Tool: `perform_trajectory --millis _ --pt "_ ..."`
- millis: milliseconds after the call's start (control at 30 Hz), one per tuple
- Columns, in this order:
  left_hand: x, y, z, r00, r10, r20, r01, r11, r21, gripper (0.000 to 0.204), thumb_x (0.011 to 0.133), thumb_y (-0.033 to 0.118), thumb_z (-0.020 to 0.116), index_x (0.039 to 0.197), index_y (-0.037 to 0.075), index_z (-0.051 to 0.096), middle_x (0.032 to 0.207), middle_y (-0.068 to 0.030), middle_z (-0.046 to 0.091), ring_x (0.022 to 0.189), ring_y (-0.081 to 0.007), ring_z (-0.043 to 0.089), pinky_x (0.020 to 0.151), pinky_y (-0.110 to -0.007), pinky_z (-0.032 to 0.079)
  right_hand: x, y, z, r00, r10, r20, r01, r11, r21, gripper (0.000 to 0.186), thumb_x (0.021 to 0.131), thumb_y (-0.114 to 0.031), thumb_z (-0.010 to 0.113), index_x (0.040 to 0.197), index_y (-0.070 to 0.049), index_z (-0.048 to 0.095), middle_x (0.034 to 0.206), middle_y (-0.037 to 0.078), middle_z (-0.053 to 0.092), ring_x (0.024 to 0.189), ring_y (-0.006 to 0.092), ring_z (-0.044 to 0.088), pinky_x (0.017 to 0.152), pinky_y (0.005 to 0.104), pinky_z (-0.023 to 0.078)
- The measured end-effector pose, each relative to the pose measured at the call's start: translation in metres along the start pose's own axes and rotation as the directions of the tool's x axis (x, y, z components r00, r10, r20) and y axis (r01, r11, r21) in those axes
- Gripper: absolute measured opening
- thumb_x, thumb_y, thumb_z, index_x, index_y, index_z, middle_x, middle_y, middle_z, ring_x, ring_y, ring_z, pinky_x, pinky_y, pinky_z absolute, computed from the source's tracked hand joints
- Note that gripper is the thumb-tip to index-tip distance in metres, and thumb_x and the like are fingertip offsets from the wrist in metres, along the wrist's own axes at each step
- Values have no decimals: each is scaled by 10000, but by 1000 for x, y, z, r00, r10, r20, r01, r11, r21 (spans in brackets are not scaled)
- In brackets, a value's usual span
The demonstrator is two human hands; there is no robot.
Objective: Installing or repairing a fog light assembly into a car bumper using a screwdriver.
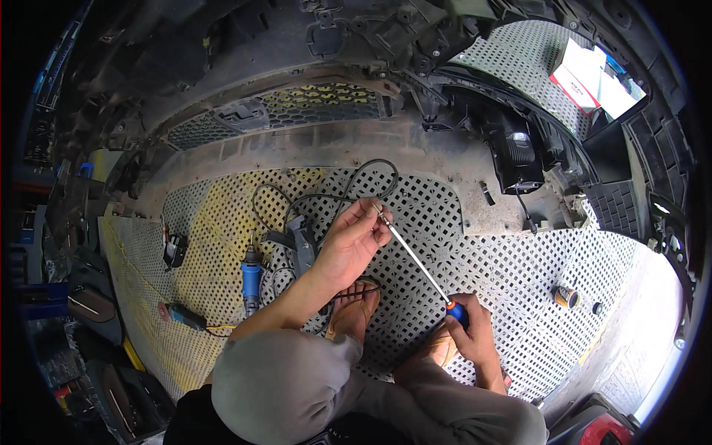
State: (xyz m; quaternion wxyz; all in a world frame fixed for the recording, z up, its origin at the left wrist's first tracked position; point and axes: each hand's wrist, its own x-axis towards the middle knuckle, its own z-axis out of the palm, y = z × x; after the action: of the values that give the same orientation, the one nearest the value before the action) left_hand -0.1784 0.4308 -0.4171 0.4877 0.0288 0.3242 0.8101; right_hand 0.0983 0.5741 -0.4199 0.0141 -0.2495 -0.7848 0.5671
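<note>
My right hand (473, 330) grips the blue and orange handle of a long screwdriver (415, 256). Its thin metal shaft slants up to the left. My left hand (354, 239) pinches the shaft's tip between the fingertips; what is at the tip is too small to tell. Both hands hover above a perforated metal floor (504, 267), just over my knees and sandalled feet. A black cable (348, 182) loops on the floor right behind my left hand, beside a grey plastic connector part (300, 241).
An upturned black car bumper (311, 111) with grille mesh arcs across the back. A blue-handled tool (251, 278) and a small wired device (182, 315) lie to the left. A small tin (566, 297) stands at right. A red and white box (586, 74) sits far right.
</note>
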Motion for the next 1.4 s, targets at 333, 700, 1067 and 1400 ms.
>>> perform_trajectory --millis 333,700,1067,1400 --pt "18 5 14 998 45 44 -60 899 434 137 1079 186 589 1148 67 587 1083 -50 630 827 -71 498 741 -254 421 -5 5 8 994 -12 -105 8 1000 -30 323 909 -125 686 1199 -20 589 1029 202 708 882 392 715 805 428 560" --pt "78 17 78 966 -186 178 -3 682 731 134 1088 168 565 1156 53 579 952 19 563 743 -26 411 646 -205 354 5 43 45 917 -31 -397 56 997 52 352 910 -129 702 1217 -38 555 950 174 655 793 332 657 753 408 524" --pt "121 25 114 940 -321 120 189 777 601 260 983 54 512 1227 40 600 1053 -30 569 837 -83 481 733 -252 407 16 70 38 864 21 -503 135 952 273 321 905 -83 680 1194 -22 554 885 118 639 719 220 624 705 351 519" --pt "195 -9 89 1000 13 -27 11 668 744 284 1023 -42 569 1306 -62 552 1334 -208 607 1321 -306 604 1152 -409 500 24 66 9 875 112 -471 16 966 259 281 937 -83 680 1187 -42 560 800 70 609 682 168 568 669 326 494"
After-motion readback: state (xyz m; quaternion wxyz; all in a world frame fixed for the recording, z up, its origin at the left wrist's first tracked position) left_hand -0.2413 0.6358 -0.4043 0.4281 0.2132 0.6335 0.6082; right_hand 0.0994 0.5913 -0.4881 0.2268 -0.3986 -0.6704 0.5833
